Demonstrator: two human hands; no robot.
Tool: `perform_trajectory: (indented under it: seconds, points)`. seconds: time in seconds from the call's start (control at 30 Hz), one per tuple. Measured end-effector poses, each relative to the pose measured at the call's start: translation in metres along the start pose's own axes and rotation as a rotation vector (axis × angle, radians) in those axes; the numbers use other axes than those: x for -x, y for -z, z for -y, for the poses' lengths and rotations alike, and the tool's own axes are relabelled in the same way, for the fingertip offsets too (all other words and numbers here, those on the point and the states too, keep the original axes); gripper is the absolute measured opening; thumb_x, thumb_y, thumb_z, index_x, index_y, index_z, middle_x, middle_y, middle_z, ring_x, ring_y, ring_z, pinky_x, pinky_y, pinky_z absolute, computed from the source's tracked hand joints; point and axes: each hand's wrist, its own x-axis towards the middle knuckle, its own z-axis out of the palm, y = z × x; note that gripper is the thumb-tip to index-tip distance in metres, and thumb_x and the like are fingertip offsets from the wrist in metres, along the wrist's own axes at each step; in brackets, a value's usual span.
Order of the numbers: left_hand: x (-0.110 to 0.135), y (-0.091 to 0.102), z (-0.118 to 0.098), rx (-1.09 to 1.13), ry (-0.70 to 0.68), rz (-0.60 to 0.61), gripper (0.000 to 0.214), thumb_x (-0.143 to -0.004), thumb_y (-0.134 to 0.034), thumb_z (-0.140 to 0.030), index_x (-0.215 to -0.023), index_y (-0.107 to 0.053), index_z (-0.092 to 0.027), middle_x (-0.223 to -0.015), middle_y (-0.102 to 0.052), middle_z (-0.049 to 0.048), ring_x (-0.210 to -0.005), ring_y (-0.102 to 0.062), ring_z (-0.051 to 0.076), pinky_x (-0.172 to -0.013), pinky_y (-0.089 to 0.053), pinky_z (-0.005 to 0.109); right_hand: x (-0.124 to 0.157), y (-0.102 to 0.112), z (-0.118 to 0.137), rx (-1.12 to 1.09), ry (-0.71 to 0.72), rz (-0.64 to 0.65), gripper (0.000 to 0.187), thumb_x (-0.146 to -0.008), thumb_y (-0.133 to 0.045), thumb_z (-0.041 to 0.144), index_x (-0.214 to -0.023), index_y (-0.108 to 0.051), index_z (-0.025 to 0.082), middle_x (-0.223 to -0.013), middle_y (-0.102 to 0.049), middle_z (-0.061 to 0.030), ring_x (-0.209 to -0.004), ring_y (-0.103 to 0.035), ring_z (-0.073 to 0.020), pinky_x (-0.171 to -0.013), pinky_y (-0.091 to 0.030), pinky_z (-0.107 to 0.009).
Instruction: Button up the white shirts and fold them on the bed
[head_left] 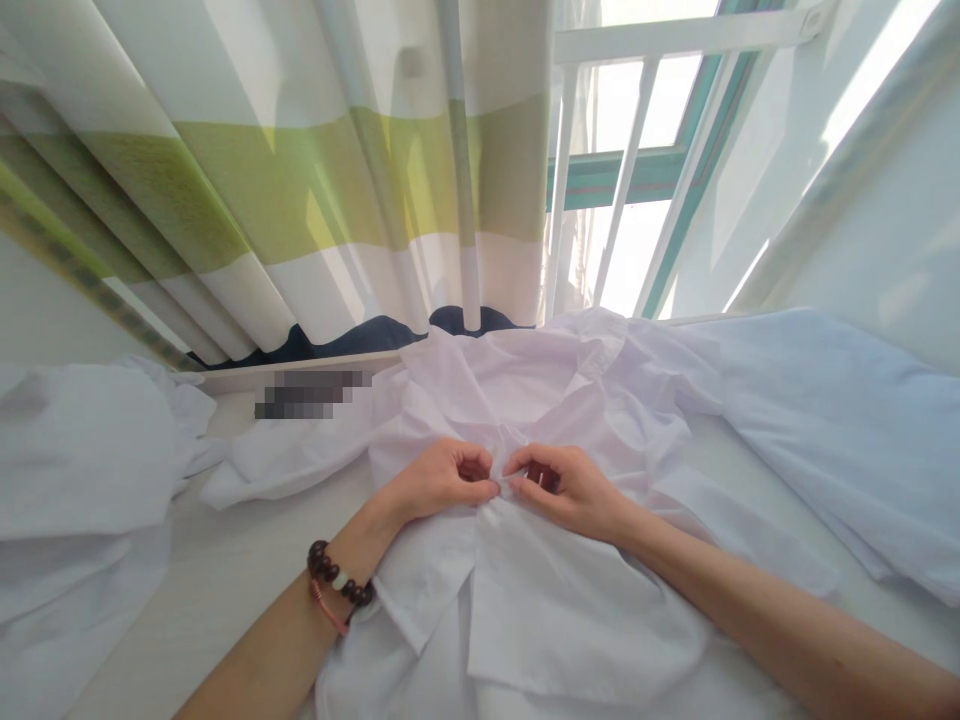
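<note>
A thin white coat (570, 610) with a collar lies spread out, front side up, its neck toward the window. My left hand (442, 475) pinches the coat's front edge between thumb and fingertips. From the other side, my right hand (562, 485) is closed in a similar pinch on the same spot, its fingertips almost meeting those of the left. Any button there is hidden by my fingers. One sleeve (292, 465) stretches out to the left. Around my left wrist sits a dark bead bracelet (337, 575).
More white cloth (75, 450) lies at the left, and folded white fabric (847, 430) at the right, on the pale surface (202, 590). A green-and-white curtain (300, 190) hangs behind, beside white railings (630, 170) at a window. A blurred-out dark patch lies near the left sleeve.
</note>
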Motion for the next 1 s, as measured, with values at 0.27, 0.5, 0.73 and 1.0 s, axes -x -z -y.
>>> perform_trajectory:
  seconds: [0.27,0.5,0.73,1.0]
  points:
    - [0.0019,-0.0004,-0.0005,0.006,-0.043,-0.006,0.023,-0.069,-0.071,-0.028,-0.066,-0.051,-0.016,-0.058,-0.049,-0.0065,-0.057,-0.041,0.008,-0.053,-0.031,0.020,-0.0006,0.0007,-0.0004,0.000,-0.060,0.029,0.005,-0.080,-0.063,0.019,-0.085,-0.065,0.017,-0.061,-0.052,0.0057,-0.055,-0.043,-0.0077,-0.052,-0.036,-0.019]
    - [0.0042,0.0004,-0.0047,-0.082,-0.036,-0.003,0.020,-0.073,-0.070,-0.030,-0.069,-0.059,-0.014,-0.061,-0.051,-0.0044,-0.061,-0.043,0.010,-0.055,-0.033,0.021,-0.0002,0.0017,-0.0022,-0.011,-0.043,0.029,0.008,-0.076,-0.061,0.012,-0.081,-0.066,0.017,-0.059,-0.051,0.0061,-0.054,-0.043,-0.0076,-0.053,-0.036,-0.019]
    - [0.0041,-0.0002,-0.0033,-0.167,-0.059,-0.008,0.018,-0.077,-0.065,-0.030,-0.067,-0.062,-0.015,-0.061,-0.050,-0.0040,-0.061,-0.042,0.011,-0.055,-0.031,0.022,0.0010,0.0021,-0.0060,0.005,-0.036,0.017,0.007,-0.077,-0.062,0.015,-0.082,-0.067,0.017,-0.057,-0.050,0.0061,-0.053,-0.042,-0.0076,-0.051,-0.035,-0.020]
    - [0.0054,-0.0020,-0.0048,-0.200,-0.079,0.016,0.022,-0.078,-0.062,-0.033,-0.066,-0.055,-0.016,-0.060,-0.044,-0.0055,-0.061,-0.038,0.010,-0.055,-0.029,0.022,0.0015,0.0046,-0.0079,-0.028,-0.074,0.065,0.013,-0.078,-0.060,0.013,-0.086,-0.070,0.017,-0.056,-0.050,0.0062,-0.052,-0.042,-0.0075,-0.050,-0.033,-0.020]
